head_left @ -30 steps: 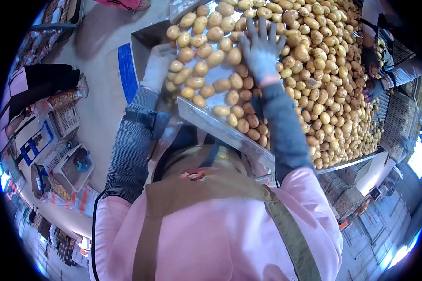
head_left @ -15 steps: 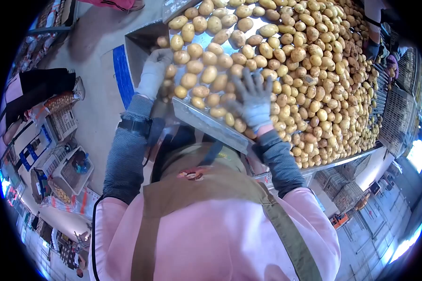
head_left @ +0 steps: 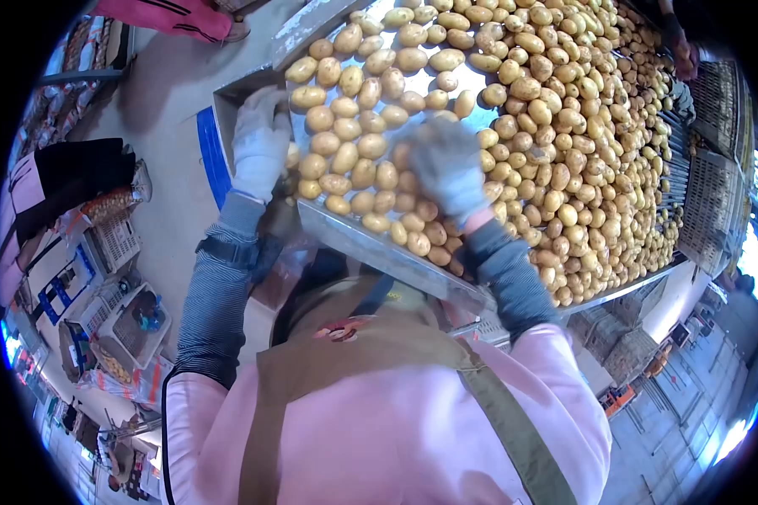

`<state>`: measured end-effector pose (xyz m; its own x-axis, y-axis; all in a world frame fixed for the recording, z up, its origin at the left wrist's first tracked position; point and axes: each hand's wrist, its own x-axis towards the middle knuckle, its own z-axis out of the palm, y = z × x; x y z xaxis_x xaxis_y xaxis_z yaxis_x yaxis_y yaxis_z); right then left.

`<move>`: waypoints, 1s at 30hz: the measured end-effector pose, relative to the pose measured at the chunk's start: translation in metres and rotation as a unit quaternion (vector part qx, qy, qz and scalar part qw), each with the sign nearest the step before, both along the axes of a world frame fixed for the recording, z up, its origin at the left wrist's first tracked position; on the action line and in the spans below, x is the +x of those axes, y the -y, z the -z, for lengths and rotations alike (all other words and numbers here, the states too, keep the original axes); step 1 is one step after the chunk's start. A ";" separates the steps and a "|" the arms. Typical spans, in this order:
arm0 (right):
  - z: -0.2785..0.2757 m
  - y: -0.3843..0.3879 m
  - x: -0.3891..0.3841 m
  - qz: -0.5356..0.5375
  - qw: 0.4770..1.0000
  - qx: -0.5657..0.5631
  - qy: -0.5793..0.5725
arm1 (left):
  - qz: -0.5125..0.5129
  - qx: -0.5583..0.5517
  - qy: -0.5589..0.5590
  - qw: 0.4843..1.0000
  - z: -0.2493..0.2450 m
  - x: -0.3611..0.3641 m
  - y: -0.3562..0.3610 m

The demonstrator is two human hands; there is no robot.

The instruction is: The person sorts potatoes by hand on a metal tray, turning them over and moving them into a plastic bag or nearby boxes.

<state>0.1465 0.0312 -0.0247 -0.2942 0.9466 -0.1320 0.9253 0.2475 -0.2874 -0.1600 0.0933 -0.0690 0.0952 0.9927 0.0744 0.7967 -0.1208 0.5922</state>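
Many yellow-brown potatoes (head_left: 556,181) cover a metal sorting table (head_left: 354,240), which has a raised rim on my side. My left hand (head_left: 261,147), in a pale glove, is at the table's left end beside the chute opening. Its fingers point away from me, somewhat bent, and I see nothing held in them. Over the potatoes at the near edge is my right hand (head_left: 448,164), also gloved. Motion blurs its fingers, so whether they grip a potato is hidden. Loosely spread potatoes (head_left: 345,130) lie between the two hands.
The metal chute (head_left: 236,93) sits at the table's left corner, with a blue strip (head_left: 213,156) beside it. Plastic crates (head_left: 712,210) stand on the right. Another person's hand (head_left: 686,59) shows at the far right, and a person's pink-clad leg (head_left: 177,17) at the top left.
My left hand has drawn back slightly left and toward me from the potatoes at the chute. My right hand has shifted left, its spread fingers now blurred. Potatoes near the chute have changed position.
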 end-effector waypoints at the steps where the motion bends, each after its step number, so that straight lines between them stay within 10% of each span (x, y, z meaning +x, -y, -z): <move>1: -0.018 -0.028 0.011 0.079 0.993 -0.082 0.007 | 0.018 0.065 0.011 0.998 -0.014 0.010 -0.007; 3: 0.029 -0.088 0.067 0.084 0.950 0.299 0.035 | 0.041 0.032 -0.046 0.998 -0.023 0.035 -0.032; 8: 0.059 -0.154 0.057 0.119 0.953 0.258 0.103 | 0.134 -0.018 -0.275 0.952 -0.009 0.088 -0.099; 13: 0.050 -0.018 0.046 0.086 0.984 0.154 0.006 | 0.219 0.030 -0.232 0.947 0.012 0.114 -0.101; 17: 0.021 0.010 0.092 0.175 0.963 0.150 0.139 | 0.234 -0.035 -0.122 0.964 0.011 0.108 -0.099; 23: 0.010 -0.037 0.100 0.260 0.959 0.109 0.005 | 0.212 -0.105 -0.204 0.950 -0.044 0.147 -0.143; 25: -0.005 -0.070 0.081 0.255 0.949 0.172 -0.064 | 0.270 0.012 -0.121 0.955 -0.027 0.168 -0.164; 26: -0.002 -0.085 0.070 0.231 0.947 0.190 -0.118 | 0.290 0.041 -0.262 0.919 -0.013 0.186 -0.178; 30: 0.004 -0.101 0.023 0.241 0.926 0.100 -0.274 | 0.292 -0.074 -0.293 0.907 0.006 0.219 -0.198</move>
